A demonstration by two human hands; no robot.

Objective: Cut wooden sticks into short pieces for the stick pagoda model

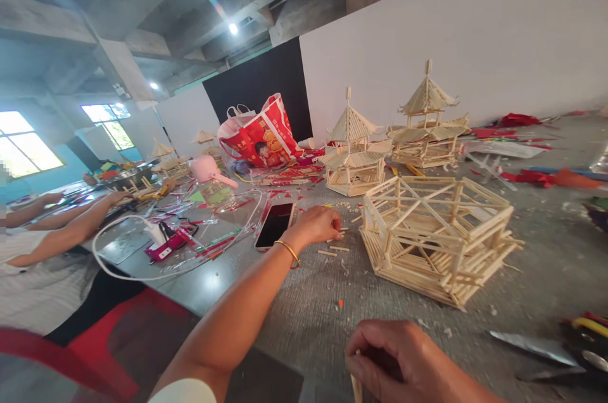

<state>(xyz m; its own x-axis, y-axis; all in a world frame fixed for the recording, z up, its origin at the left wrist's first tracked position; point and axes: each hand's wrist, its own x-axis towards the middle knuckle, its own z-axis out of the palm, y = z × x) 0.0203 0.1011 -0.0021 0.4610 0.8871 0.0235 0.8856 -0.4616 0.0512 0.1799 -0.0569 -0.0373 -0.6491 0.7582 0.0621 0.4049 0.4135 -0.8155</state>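
My left hand (pixel 316 225), with a gold bangle at the wrist, reaches down to the tabletop just right of a smartphone (pixel 276 225). Its fingers are curled together over short cut wooden sticks (pixel 327 253); whatever is between the fingertips is hidden. Close to the table's front edge, my right hand (pixel 394 358) pinches a thin wooden stick (pixel 356 388), its lower end running out of view. Ahead of that hand stands a many-sided stick frame (pixel 427 238) with crossed sticks on top. Neither hand touches it.
Two stick pavilions (pixel 354 156) (pixel 427 124) stand behind the frame. Scissors (pixel 541 352) lie at the right front. Left are a power strip (pixel 164 248) with a looping white cable, a pink-topped bottle (pixel 211 181) and a red bag (pixel 266 137). Another person's arms (pixel 71 229) rest farther left.
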